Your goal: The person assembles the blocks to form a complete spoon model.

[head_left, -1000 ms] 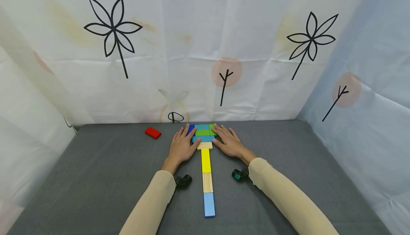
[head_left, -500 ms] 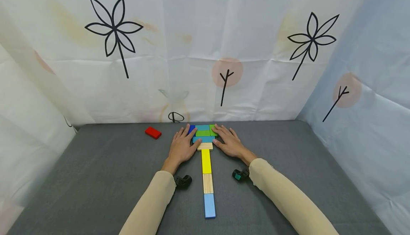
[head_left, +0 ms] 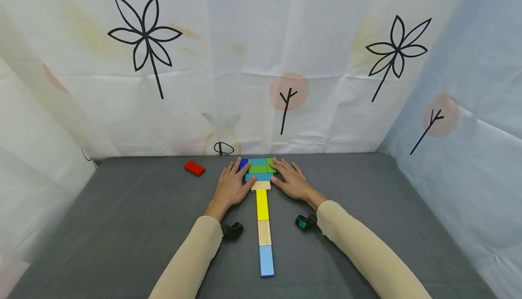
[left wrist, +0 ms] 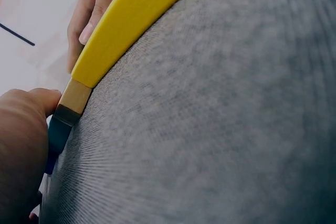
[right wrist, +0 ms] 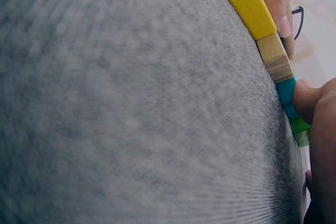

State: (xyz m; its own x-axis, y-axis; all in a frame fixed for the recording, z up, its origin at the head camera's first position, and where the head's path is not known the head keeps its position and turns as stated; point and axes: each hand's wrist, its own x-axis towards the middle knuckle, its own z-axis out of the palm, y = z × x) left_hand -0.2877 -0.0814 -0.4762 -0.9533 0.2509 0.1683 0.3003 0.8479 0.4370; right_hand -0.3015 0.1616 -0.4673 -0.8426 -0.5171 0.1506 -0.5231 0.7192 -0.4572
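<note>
Flat blocks form a T-like figure on the grey cloth in the head view. Its top joins a dark blue block (head_left: 243, 166), two teal blocks (head_left: 259, 177), and two green blocks (head_left: 258, 169). Below lie a crosswise plain wooden block (head_left: 261, 185), a yellow block (head_left: 262, 204), a lengthwise plain wooden block (head_left: 264, 232) and a light blue block (head_left: 267, 261). My left hand (head_left: 231, 185) rests along the left side, fingers extended, index at the dark blue block. Opposite it, my right hand (head_left: 294, 182) touches the right side, thumb near the lower teal block (right wrist: 286, 90).
A lone red block (head_left: 194, 168) lies left of my left hand near the far edge. Grey cloth (head_left: 122, 226) covers the table. A white printed curtain (head_left: 326, 122) hangs directly behind the far edge, with more fabric at both sides.
</note>
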